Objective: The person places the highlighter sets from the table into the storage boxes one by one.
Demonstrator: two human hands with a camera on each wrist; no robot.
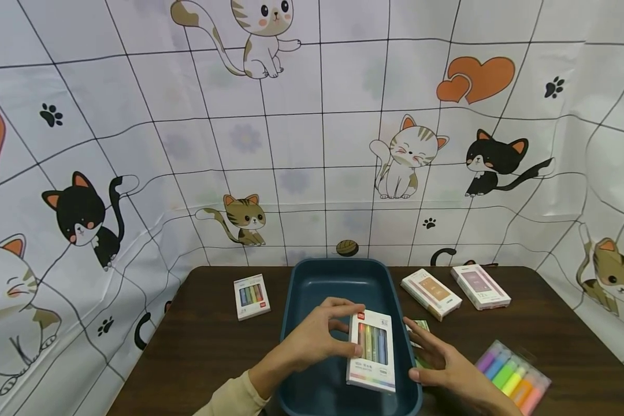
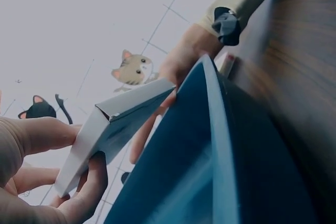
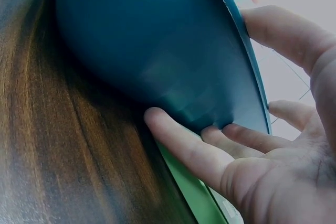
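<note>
My left hand [image 1: 322,332] grips a white box of coloured pens [image 1: 372,346] by its left side, holding it tilted over a dark blue plastic bin [image 1: 338,267]. A window on the box's front shows a row of coloured sticks. In the left wrist view, thumb and fingers clasp the white box [image 2: 113,121] above the bin's rim [image 2: 212,93]. My right hand [image 1: 447,364] is at the bin's right side, its fingers extended. Seen from the right wrist, the fingertips touch the bin's outer wall [image 3: 142,40], beside a green box [image 3: 191,187] that the hand partly hides.
Left of the bin lies a smaller white box with coloured sticks [image 1: 252,297]. A tan-windowed box [image 1: 431,293] and a purple-windowed box [image 1: 481,286] lie at the back right. A clear pack of highlighters [image 1: 515,378] is by the right forearm. Cat-print cloth hangs behind the brown table [image 1: 197,346].
</note>
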